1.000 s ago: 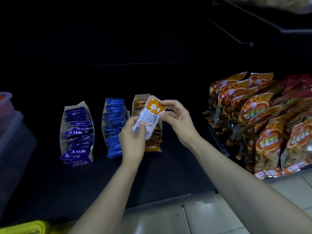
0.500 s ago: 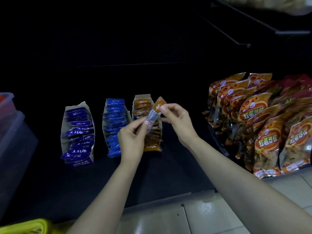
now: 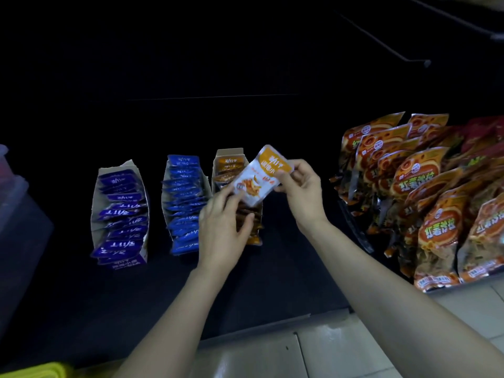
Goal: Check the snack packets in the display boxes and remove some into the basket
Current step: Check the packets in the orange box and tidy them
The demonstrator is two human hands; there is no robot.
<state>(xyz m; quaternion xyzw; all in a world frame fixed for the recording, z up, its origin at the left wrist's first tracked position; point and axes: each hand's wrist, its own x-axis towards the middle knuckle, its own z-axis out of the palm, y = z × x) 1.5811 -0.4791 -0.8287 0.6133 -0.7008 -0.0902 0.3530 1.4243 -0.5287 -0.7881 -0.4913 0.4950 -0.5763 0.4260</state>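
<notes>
Left of the orange display box (image 3: 229, 152) stand a purple box (image 3: 120, 211) and a blue box (image 3: 185, 205). Above the orange box, the left hand (image 3: 221, 230), fingers nearly straight and thumb spread wide, touches the lower corner of the orange packet (image 3: 259, 175). The right hand (image 3: 302, 192) pinches its upper corner. Big orange bags (image 3: 425, 200) lie well to its right.

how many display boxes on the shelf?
3: purple box left, blue box middle, orange box right, partly behind the left hand and the packet. More may be hidden in the dark.
</notes>
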